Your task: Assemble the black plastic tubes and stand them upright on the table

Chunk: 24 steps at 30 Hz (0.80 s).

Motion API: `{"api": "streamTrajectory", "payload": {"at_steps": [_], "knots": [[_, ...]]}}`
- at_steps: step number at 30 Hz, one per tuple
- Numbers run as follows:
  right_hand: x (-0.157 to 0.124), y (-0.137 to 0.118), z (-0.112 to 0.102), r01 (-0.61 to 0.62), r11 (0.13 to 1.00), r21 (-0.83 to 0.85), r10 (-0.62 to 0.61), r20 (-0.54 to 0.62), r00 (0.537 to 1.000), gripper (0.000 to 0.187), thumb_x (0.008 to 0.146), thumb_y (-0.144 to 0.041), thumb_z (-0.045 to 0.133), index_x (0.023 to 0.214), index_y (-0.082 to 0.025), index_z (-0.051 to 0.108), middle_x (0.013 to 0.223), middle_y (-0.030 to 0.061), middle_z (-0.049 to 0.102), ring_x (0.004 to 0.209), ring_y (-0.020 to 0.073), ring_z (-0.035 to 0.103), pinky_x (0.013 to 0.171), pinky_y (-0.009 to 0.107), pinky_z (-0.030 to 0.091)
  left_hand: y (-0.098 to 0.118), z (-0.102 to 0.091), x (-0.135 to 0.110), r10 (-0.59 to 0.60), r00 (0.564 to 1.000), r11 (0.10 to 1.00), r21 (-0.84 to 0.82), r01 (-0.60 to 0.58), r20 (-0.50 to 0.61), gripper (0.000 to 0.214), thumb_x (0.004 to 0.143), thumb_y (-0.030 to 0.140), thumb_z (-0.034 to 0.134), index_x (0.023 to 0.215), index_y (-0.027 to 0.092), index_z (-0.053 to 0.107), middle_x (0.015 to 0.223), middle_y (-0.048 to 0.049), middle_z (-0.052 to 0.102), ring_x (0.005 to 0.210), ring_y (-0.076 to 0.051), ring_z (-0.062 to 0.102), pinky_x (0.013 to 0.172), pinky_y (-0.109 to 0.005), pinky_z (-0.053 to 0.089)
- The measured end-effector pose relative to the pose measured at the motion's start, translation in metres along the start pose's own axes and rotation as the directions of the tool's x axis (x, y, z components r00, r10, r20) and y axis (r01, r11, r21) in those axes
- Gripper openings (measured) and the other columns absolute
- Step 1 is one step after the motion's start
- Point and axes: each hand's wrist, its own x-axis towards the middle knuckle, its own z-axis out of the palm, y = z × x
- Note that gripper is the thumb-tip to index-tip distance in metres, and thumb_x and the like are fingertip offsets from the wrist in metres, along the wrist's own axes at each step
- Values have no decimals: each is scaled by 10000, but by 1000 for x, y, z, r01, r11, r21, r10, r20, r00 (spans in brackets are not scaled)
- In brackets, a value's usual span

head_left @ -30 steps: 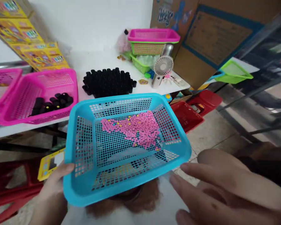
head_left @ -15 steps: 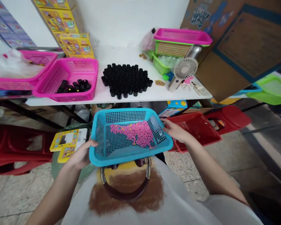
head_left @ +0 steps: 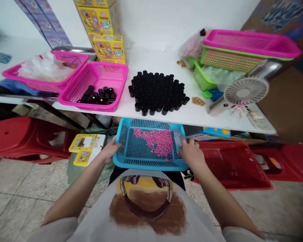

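Observation:
A blue plastic basket [head_left: 151, 165] sits at my lap, just below the table edge. Small pink pieces [head_left: 158, 141] with a few yellow ones lie in it, mostly toward its right side. My left hand [head_left: 110, 149] grips the left rim, its thumb over the edge. On the right rim my right hand [head_left: 192, 153] is closed, with fingers reaching over the wall; part of its grip is hidden. Beyond the basket, many black cylindrical caps [head_left: 158, 92] stand packed together on the white table [head_left: 141, 57].
Left on the table are a pink basket [head_left: 121, 79] with black pieces and another pink basket [head_left: 10, 73] holding a plastic bag. A handheld fan [head_left: 244, 92] stands at right near stacked baskets [head_left: 242, 42]. Red stools [head_left: 12, 137] and a red tray [head_left: 229, 164] flank me.
The view has shifted, so the table things appear farther right. The blue basket has levelled and moved in close to the table edge, with both hands still at its rims.

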Motion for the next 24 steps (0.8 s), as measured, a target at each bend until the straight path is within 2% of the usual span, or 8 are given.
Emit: {"api": "streamTrajectory", "payload": {"at_steps": [3,6,8,10,13,16,20,24], "knots": [[20,-34,-7,205,974,-94,-195,104,975,366,1043,-141,415,1199,-47,732,1217,321,663,1163,423,687,932,544,594,0,1,1,13,1000,996,84,-12,-14,616,722,178,718,1327,215,605,1027,-78,787,937,-315,781,840,-479,669],[58,-82,5,503,864,-19,-483,253,838,239,1043,-145,546,1150,-137,759,1176,167,725,1074,259,723,970,339,576,-3,1,-6,138,979,967,235,-100,-153,761,740,248,801,1451,181,537,1416,-186,660,1412,-409,575,1207,-608,449],[82,-111,22,616,788,11,-592,292,752,239,1038,-125,579,1209,-146,744,1239,139,721,1123,227,707,997,297,559,-2,2,-10,346,913,840,504,-200,-215,852,763,311,835,1523,148,489,1596,-253,485,1571,-485,341,1288,-699,240],[99,-132,39,682,731,14,-654,300,695,281,1052,-105,561,1286,-140,711,1312,136,699,1196,216,680,1028,297,550,7,5,-5,544,836,597,735,-321,-77,838,825,378,815,1557,148,477,1603,-273,463,1557,-511,340,1267,-730,233],[113,-147,60,736,677,3,-700,308,644,253,1085,-135,549,1295,-132,691,1317,117,700,1214,218,679,1039,366,573,37,14,24,662,711,376,715,-590,238,769,942,384,727,1616,222,394,1531,-204,564,1433,-379,539,1232,-576,404],[120,-153,71,758,653,0,-715,330,616,193,1072,-231,644,1232,-141,705,1282,94,715,1163,230,706,1010,440,608,73,30,72,745,599,332,615,-715,294,817,920,320,779,1613,206,362,1562,-213,547,1352,-331,600,1163,-502,489],[126,-155,75,758,652,17,-711,361,604,182,1039,-277,714,1159,-141,726,1205,85,740,1118,227,727,997,450,622,100,45,122,781,564,350,561,-751,268,809,834,224,873,1521,187,448,1330,-162,702,1111,-263,675,1030,-439,552],[126,-148,66,740,669,69,-713,342,613,102,1021,-113,682,1100,-121,747,1139,83,773,1078,213,753,1012,434,619,104,41,129,790,542,348,517,-782,286,662,848,224,869,1424,208,542,1135,-70,744,912,-181,666,904,-335,557]]}}
